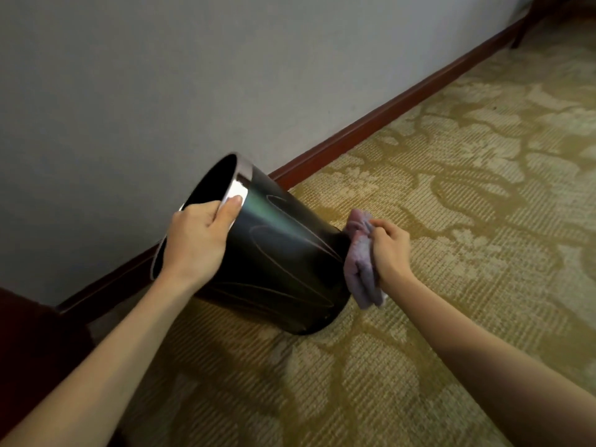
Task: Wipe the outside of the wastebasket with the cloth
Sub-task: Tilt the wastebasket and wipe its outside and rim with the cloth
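Observation:
A black round wastebasket (280,253) with a shiny metal rim is tilted toward the wall, its base edge resting on the carpet. My left hand (196,240) grips the rim, thumb on the metal band and fingers inside. My right hand (388,250) holds a bunched purple cloth (359,266) pressed against the basket's lower right side, near the base. The basket's far side and underside are hidden.
A patterned gold carpet (451,204) covers the floor. A grey wall (161,75) with a dark red-brown skirting board (371,124) runs diagonally behind the basket. Dark wooden furniture (29,333) stands at the lower left, and a furniture leg (529,21) shows at the top right.

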